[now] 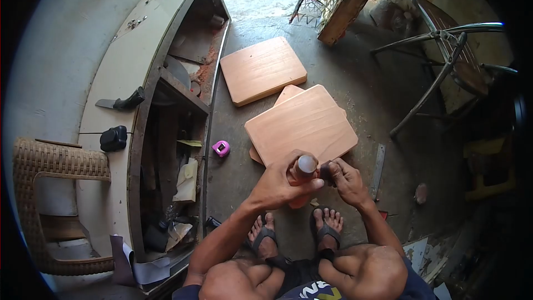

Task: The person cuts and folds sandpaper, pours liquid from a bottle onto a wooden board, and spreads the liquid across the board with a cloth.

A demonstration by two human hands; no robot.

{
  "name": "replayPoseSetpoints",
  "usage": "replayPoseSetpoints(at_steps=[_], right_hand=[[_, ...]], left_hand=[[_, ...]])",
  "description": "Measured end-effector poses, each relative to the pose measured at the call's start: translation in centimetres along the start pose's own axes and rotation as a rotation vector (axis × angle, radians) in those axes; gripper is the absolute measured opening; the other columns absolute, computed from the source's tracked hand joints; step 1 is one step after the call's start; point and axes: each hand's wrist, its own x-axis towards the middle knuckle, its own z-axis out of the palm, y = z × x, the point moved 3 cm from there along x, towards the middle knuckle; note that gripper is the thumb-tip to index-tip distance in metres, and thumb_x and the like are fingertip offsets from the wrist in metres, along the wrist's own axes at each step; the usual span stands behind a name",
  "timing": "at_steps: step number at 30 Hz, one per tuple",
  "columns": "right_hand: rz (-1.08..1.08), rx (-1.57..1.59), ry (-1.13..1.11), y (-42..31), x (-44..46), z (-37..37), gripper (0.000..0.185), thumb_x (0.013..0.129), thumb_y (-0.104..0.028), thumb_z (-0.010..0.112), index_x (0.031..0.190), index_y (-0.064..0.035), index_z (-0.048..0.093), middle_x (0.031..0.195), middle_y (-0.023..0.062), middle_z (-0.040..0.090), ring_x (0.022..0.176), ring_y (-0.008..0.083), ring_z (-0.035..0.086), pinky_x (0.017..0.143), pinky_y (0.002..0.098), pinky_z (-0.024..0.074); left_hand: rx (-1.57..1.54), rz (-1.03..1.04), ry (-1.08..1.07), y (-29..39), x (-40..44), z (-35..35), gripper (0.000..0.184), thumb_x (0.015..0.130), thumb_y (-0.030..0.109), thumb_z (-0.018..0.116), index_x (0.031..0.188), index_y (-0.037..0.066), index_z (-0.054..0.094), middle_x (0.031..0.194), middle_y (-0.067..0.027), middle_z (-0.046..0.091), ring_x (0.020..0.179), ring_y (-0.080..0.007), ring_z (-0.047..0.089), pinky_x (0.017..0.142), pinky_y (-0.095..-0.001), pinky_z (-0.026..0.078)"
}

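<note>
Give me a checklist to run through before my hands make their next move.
1. Left hand has a grip on the round-ended object: ok, fingers wrapped around it.
2. Right hand has hold of the dark piece: ok, pinched in the fingers.
3. Object and dark piece joined: cannot tell, fingers hide the spot.
4. Nearest board squared with the lower board: not ok, the lower one sticks out askew.
5. Pink tape measure off the boards: ok, on the floor.
6. Knife off the floor: ok, on the cabinet.
</note>
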Motion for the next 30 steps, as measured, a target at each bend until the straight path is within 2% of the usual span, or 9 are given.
replayPoseSetpoints(at_steps=[3, 10, 14, 16, 19, 22, 24, 27, 30], right_hand=[[0.067, -0.351, -0.153, 2.4, 0.3, -0.6, 0.045, 0.103, -0.044, 0.06, 0.117, -0.0023, 0.069, 0.107, 0.0213, 0.074, 0.095, 0.0416, 0.072, 0.084, 0.0449, 0.0554], [0.095, -0.953, -0.035, 17.3, -3.6, -1.9, 0.042, 0.098, -0.041, 0.062, 0.102, -0.0004, 0.07, 0.104, 0.0271, 0.069, 0.098, 0.0467, 0.067, 0.086, 0.0553, 0.0536], [-0.2, -0.588, -0.094, 8.0, -3.8, -3.1, 0.062, 0.093, -0.047, 0.073, 0.139, -0.0074, 0.059, 0.127, 0.0215, 0.067, 0.112, 0.0397, 0.068, 0.095, 0.0444, 0.0539], [-0.139, 0.271, -0.409, 1.3, -2.8, -2.0, 0.094, 0.077, -0.043, 0.089, 0.153, -0.0114, 0.043, 0.139, 0.0192, 0.06, 0.125, 0.0363, 0.063, 0.103, 0.0436, 0.0514], [-0.113, 0.088, -0.431, -2.8, -2.1, 0.0, 0.112, 0.066, -0.033, 0.096, 0.158, -0.0104, 0.035, 0.135, 0.0146, 0.061, 0.126, 0.0289, 0.062, 0.107, 0.0404, 0.0503], [-0.013, 0.279, -0.644, -1.5, -1.4, -0.7, 0.113, 0.063, -0.027, 0.095, 0.157, -0.0105, 0.034, 0.136, 0.0138, 0.061, 0.125, 0.0242, 0.062, 0.106, 0.038, 0.0514], [-0.146, 0.276, -0.734, -0.8, -1.7, -2.2, 0.111, 0.066, -0.021, 0.095, 0.157, -0.0071, 0.033, 0.135, 0.0134, 0.061, 0.125, 0.021, 0.061, 0.106, 0.0366, 0.0509], [0.085, 0.556, -1.204, -2.4, -2.6, -3.3, 0.099, 0.07, -0.008, 0.094, 0.151, 0.0015, 0.038, 0.137, 0.0131, 0.06, 0.129, 0.0198, 0.058, 0.11, 0.0362, 0.0468], [-0.09, 0.549, -1.306, -1.8, -2.7, -2.8, 0.105, 0.064, -0.012, 0.098, 0.15, 0.0017, 0.039, 0.139, 0.0167, 0.058, 0.131, 0.0231, 0.057, 0.113, 0.0382, 0.0454]], left_hand=[[0.001, 0.014, 0.008, -0.4, 0.5, -0.2, 0.051, 0.088, 0.033, 0.084, 0.123, 0.004, 0.061, 0.111, -0.0068, 0.068, 0.106, -0.0164, 0.064, 0.099, -0.0338, 0.05], [-0.145, -0.16, -0.025, -2.0, -0.3, 0.7, 0.051, 0.089, 0.033, 0.083, 0.124, 0.003, 0.061, 0.114, -0.0078, 0.068, 0.11, -0.0168, 0.064, 0.101, -0.034, 0.049], [-0.116, -0.153, -0.062, -1.6, -0.2, 0.9, 0.053, 0.091, 0.034, 0.081, 0.127, 0.001, 0.06, 0.116, -0.0086, 0.067, 0.111, -0.0176, 0.064, 0.101, -0.0351, 0.049], [-0.115, -0.115, -0.091, -1.3, 0.2, 2.2, 0.053, 0.092, 0.035, 0.08, 0.127, 0.001, 0.059, 0.116, -0.0087, 0.067, 0.112, -0.0178, 0.064, 0.102, -0.0353, 0.049], [-0.203, -0.063, -0.005, 0.0, 0.1, 4.1, 0.051, 0.094, 0.036, 0.078, 0.126, 0.001, 0.06, 0.118, -0.01, 0.067, 0.113, -0.0188, 0.064, 0.101, -0.0348, 0.049], [-0.01, 0.314, 0.197, 4.0, 0.7, 3.3, 0.054, 0.088, 0.038, 0.083, 0.123, 0.001, 0.065, 0.113, -0.0082, 0.066, 0.103, -0.0216, 0.066, 0.1, -0.036, 0.049], [0.858, 0.629, -0.207, 8.4, 1.5, 2.7, 0.056, 0.083, 0.034, 0.085, 0.125, 0.003, 0.064, 0.109, -0.011, 0.064, 0.099, -0.0273, 0.066, 0.094, -0.039, 0.051], [0.985, 0.894, -0.439, 10.3, 2.6, 4.6, 0.04, 0.083, 0.034, 0.081, 0.11, 0.009, 0.066, 0.097, -0.0083, 0.06, 0.089, -0.0246, 0.063, 0.078, -0.038, 0.05], [1.037, 1.179, -0.643, 11.4, 3.4, 6.9, 0.034, 0.089, 0.041, 0.074, 0.092, 0.009, 0.061, 0.087, -0.0067, 0.054, 0.078, -0.0217, 0.058, 0.07, -0.036, 0.045]])
